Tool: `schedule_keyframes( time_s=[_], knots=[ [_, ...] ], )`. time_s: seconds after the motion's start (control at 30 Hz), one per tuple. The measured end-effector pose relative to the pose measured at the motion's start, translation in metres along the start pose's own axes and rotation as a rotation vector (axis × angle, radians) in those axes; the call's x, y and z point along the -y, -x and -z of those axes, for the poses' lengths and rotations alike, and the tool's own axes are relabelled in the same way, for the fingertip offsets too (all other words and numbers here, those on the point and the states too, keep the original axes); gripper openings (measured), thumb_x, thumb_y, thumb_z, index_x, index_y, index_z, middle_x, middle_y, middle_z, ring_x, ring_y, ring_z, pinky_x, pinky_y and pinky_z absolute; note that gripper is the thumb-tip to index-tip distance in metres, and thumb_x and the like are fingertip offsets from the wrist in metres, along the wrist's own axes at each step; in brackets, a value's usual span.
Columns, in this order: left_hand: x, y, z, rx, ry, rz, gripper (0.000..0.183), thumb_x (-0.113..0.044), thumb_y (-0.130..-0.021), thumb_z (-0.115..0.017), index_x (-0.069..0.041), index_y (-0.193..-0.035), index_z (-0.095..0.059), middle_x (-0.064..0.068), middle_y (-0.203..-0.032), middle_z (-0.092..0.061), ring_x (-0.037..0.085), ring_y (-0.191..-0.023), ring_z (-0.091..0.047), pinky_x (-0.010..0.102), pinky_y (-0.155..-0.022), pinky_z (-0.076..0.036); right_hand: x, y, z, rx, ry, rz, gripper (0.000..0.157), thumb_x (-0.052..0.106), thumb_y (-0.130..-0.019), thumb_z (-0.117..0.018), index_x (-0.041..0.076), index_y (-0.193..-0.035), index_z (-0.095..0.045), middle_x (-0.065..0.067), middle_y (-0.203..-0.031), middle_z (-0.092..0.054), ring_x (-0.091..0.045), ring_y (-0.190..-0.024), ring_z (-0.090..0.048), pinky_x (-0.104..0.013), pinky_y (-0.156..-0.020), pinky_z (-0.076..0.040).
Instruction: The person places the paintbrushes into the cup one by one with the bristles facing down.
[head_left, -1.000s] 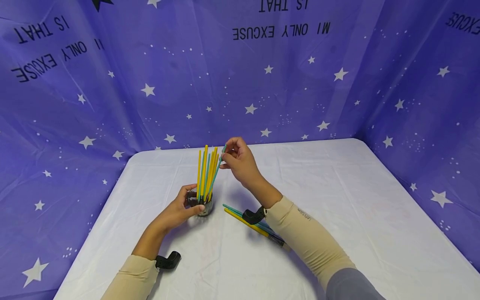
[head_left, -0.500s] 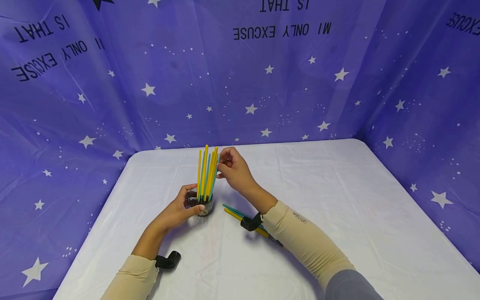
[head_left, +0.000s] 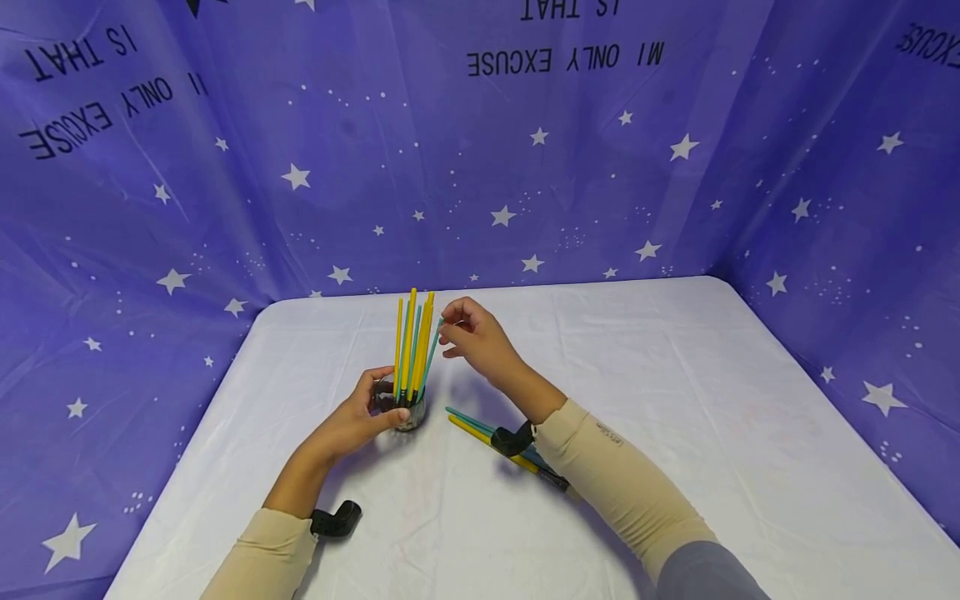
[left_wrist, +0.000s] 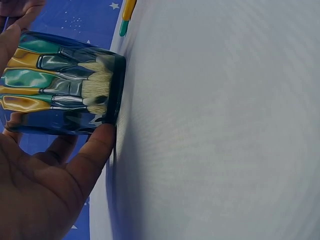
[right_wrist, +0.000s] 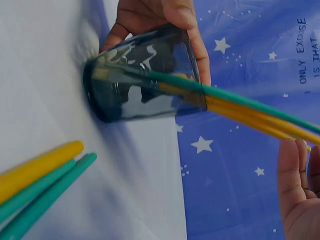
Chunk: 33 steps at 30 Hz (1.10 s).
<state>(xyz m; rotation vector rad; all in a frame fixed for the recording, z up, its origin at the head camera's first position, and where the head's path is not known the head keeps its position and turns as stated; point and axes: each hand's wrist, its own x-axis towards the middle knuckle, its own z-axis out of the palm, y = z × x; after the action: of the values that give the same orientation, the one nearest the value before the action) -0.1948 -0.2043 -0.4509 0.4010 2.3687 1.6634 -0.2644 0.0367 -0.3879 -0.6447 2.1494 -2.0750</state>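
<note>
A small clear glass [head_left: 411,418] stands on the table, holding several yellow paintbrushes [head_left: 407,350] and teal ones, bristles down. My left hand [head_left: 358,427] grips the glass from its left side, thumb at the front and fingers behind. In the left wrist view the pale bristles [left_wrist: 97,82] show through the glass wall. One teal paintbrush [head_left: 432,357] leans outward over the right of the rim. Beside its upper end is my right hand [head_left: 483,340], fingertips right at the handle's end. The right wrist view shows that hand's fingers [right_wrist: 289,170] fairly straight below the handles.
Loose brushes, a yellow paintbrush [head_left: 480,435] and teal ones, lie on the white-covered table [head_left: 420,533] under my right wrist. A purple star-printed curtain [head_left: 480,167] rises around the table's back and sides. Black wrist cameras [head_left: 337,521] sit on both sleeves.
My right hand has come down with the teal paintbrush, lowering it into the glass. It is now slightly right again, and the brush leans outward. The left hand has stayed on the glass.
</note>
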Motion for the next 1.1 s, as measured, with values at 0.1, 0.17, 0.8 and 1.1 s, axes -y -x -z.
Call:
schedule_keyframes(
  time_s=[0.1,0.17,0.8,1.1],
  knots=[
    [0.0,0.0,0.0,0.0,-0.003,-0.001,0.077,-0.019,-0.092,-0.073,-0.012,-0.15,-0.023,0.024,-0.14,-0.045,0.039,-0.127,-0.048,0.054,-0.107,-0.029,-0.004,-0.001,0.005,0.001,0.023,-0.035,0.015,0.007,-0.099,-0.056,0.0,-0.111,-0.054,-0.013,-0.101,-0.056,-0.028,-0.088,-0.062,-0.038,-0.072,-0.058],
    [0.0,0.0,0.0,-0.002,-0.005,0.0,0.077,-0.019,-0.092,-0.073,-0.012,-0.15,-0.023,0.024,-0.14,-0.045,0.039,-0.126,-0.049,0.054,-0.107,-0.029,-0.007,-0.001,0.008,0.016,0.054,-0.074,0.017,0.007,-0.098,-0.057,-0.002,-0.112,-0.054,-0.012,-0.1,-0.057,-0.026,-0.087,-0.061,-0.038,-0.071,-0.057],
    [0.0,0.0,0.0,0.001,0.001,0.005,0.078,-0.02,-0.092,-0.072,-0.012,-0.151,-0.022,0.025,-0.142,-0.043,0.04,-0.129,-0.046,0.055,-0.107,-0.029,-0.038,0.008,0.018,0.509,0.525,-0.292,0.026,0.01,-0.094,-0.065,0.001,-0.117,-0.059,-0.004,-0.08,-0.058,-0.016,-0.063,-0.053,-0.028,-0.06,-0.046],
    [0.0,0.001,-0.001,-0.004,-0.007,0.0,0.077,-0.02,-0.092,-0.073,-0.013,-0.151,-0.023,0.025,-0.142,-0.044,0.04,-0.128,-0.047,0.055,-0.106,-0.03,-0.034,0.013,0.015,0.657,0.608,-0.311,0.025,0.001,-0.091,-0.063,0.003,-0.116,-0.061,-0.001,-0.067,-0.05,-0.013,-0.056,-0.045,-0.026,-0.058,-0.04]
  ],
)
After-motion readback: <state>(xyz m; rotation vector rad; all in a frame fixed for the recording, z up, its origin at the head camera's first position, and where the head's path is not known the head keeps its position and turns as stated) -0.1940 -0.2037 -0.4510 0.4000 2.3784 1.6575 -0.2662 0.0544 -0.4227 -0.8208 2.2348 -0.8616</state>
